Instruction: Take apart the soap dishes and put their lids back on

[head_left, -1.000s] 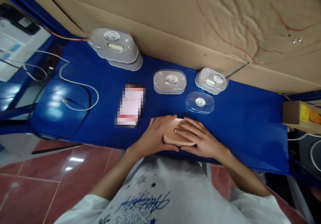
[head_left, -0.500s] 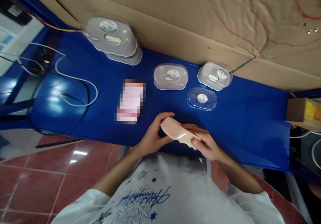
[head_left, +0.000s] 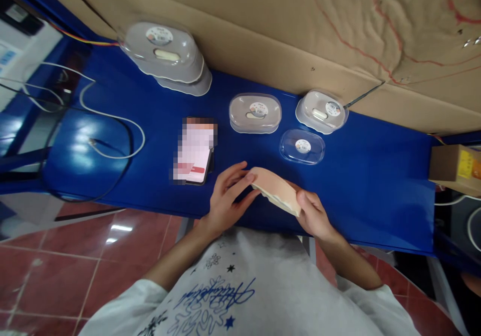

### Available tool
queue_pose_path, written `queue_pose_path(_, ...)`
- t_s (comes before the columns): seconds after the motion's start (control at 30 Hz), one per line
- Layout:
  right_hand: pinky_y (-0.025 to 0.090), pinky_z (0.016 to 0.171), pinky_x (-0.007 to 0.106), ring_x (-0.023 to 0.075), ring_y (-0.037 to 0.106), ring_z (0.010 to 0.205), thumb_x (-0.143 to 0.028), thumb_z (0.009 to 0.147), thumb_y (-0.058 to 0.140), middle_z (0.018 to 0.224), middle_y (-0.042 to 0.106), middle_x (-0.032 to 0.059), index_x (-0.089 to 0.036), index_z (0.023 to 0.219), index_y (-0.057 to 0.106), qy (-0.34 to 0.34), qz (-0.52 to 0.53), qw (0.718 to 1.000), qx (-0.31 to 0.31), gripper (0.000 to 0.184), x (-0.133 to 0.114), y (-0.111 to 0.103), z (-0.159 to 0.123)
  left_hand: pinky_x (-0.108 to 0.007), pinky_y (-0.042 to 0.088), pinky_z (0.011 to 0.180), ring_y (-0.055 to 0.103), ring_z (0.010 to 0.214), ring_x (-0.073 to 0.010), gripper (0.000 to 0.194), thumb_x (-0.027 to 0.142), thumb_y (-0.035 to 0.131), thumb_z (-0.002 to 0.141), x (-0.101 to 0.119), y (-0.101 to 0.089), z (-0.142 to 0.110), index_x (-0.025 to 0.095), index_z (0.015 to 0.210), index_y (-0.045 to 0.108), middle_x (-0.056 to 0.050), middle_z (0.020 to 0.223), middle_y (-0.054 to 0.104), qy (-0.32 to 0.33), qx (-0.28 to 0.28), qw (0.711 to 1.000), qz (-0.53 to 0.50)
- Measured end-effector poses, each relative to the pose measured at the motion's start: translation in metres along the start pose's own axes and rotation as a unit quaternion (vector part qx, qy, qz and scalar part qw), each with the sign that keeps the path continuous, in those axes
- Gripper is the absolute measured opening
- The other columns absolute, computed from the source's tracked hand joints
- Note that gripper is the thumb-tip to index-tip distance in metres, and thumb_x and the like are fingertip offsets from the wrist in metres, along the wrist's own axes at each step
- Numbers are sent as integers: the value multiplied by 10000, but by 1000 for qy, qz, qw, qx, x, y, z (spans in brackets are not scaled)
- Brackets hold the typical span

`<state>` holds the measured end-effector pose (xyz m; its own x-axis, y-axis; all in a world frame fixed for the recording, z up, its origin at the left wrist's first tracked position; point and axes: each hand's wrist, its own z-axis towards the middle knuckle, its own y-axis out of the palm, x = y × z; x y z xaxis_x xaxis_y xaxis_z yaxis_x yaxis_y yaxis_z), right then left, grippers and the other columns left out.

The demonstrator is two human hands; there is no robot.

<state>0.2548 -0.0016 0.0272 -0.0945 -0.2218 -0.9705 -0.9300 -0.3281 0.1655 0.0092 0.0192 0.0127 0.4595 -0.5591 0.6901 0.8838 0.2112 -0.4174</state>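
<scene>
A peach-coloured plastic container (head_left: 276, 188) with a wavy lower rim is held tilted above the front edge of the blue table, its smooth side facing me. My right hand (head_left: 313, 213) grips its right end, thumb on the near side and the other fingers largely hidden behind. At the opposite end, my left hand (head_left: 229, 198) pinches the container between thumb and fingers. Just beyond lies a clear oval lid (head_left: 302, 147) with a round label. Behind that are a small grey container (head_left: 322, 111) and a larger grey container (head_left: 255, 114), both under clear lids.
Stacked larger grey containers (head_left: 169, 55) stand at the back left. A phone (head_left: 197, 150), partly pixelated, rests left of my hands. White and black cables (head_left: 139, 125) loop over the table's left side. Cardboard (head_left: 263, 40) walls the back; a small carton (head_left: 449, 168) sits far right.
The peach container has turned in my hands, its left end rising and shifting right. My left fingers have moved along its left end. The things on the table have stayed put.
</scene>
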Motion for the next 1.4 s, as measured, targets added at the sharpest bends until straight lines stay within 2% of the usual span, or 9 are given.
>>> queue_pose_path(0.23, 533, 1215, 546, 292, 650, 1427, -479, 1135, 473, 1503, 704, 46, -339, 1259, 816, -24, -64, 993, 95, 391, -3, 10, 0, -356, 710, 834, 775, 1022, -200, 447, 172, 812, 932, 0, 5, -5, 273, 1323, 620, -62, 1218, 696, 7, 57, 995, 81)
queue_pose_path(0.3, 504, 1241, 559, 310, 595, 1486, -539, 1095, 560, 1577, 645, 44, -356, 1322, 787, -44, -115, 989, 79, 370, -12, 8, 1, -330, 702, 818, 783, 982, -185, 364, 163, 805, 941, 0, 2, -6, 251, 1252, 635, -43, 1124, 735, 12, 60, 996, 69)
queue_pose_path(0.4, 458, 1274, 582, 354, 497, 1563, -600, 922, 806, 1717, 476, 48, -381, 1511, 645, -56, -202, 978, 20, 649, -26, 3, 4, -322, 694, 827, 795, 979, -186, 245, 116, 778, 954, -1, -4, -7, 218, 1140, 654, -43, 1053, 768, 14, 39, 999, 11)
queue_pose_path(0.5, 507, 1240, 548, 328, 548, 1526, -484, 914, 856, 1683, 520, 38, -408, 1510, 634, -29, -222, 975, -2, 641, -34, -1, 6, -311, 689, 831, 796, 968, -185, 219, 51, 758, 943, -3, -9, -9, 196, 1088, 681, -54, 1018, 780, 13, 13, 999, -29)
queue_pose_path(0.77, 474, 1247, 619, 354, 583, 1493, -499, 933, 829, 1593, 622, 28, -414, 1264, 803, 0, -192, 981, 1, 343, -32, 0, 5, -313, 689, 939, 811, 1083, -211, 305, 28, 780, 914, -6, -17, -19, 201, 1151, 697, -81, 1170, 814, 23, -45, 999, -7)
queue_pose_path(0.93, 553, 1173, 567, 325, 637, 1438, -441, 1027, 720, 1527, 686, 6, -423, 1246, 813, -29, -149, 984, 91, 238, -27, -7, -1, -285, 692, 928, 805, 1149, -222, 298, 37, 813, 892, -5, -18, -26, 207, 1085, 663, -107, 1312, 798, 21, -42, 999, 20)
queue_pose_path(1.03, 529, 1191, 546, 296, 615, 1455, -334, 1024, 734, 1538, 677, -14, -455, 1367, 741, -106, -263, 951, 124, 364, -27, -14, -2, -323, 684, 991, 769, 1240, -240, 282, 4, 771, 906, -12, -23, -30, 201, 1069, 653, -129, 1389, 761, 36, -67, 997, 15)
queue_pose_path(1.27, 370, 1277, 620, 319, 534, 1522, -359, 1043, 706, 1606, 616, 41, -374, 1470, 665, -182, -557, 810, -19, 429, -27, -39, 14, -469, 588, 1179, 548, 1524, -276, 458, -45, 477, 996, -22, -51, -29, 211, 1330, 658, -146, 1609, 596, 19, -267, 962, 54)
queue_pose_path(1.4, 329, 1298, 619, 315, 431, 1600, -389, 1093, 609, 1681, 531, 65, -341, 1512, 625, -189, -617, 762, -52, 422, -27, -47, 34, -593, 523, 1228, 498, 1562, -317, 391, 4, 537, 1000, -10, -49, -22, 193, 1322, 654, -173, 1591, 603, 47, -292, 952, 74)
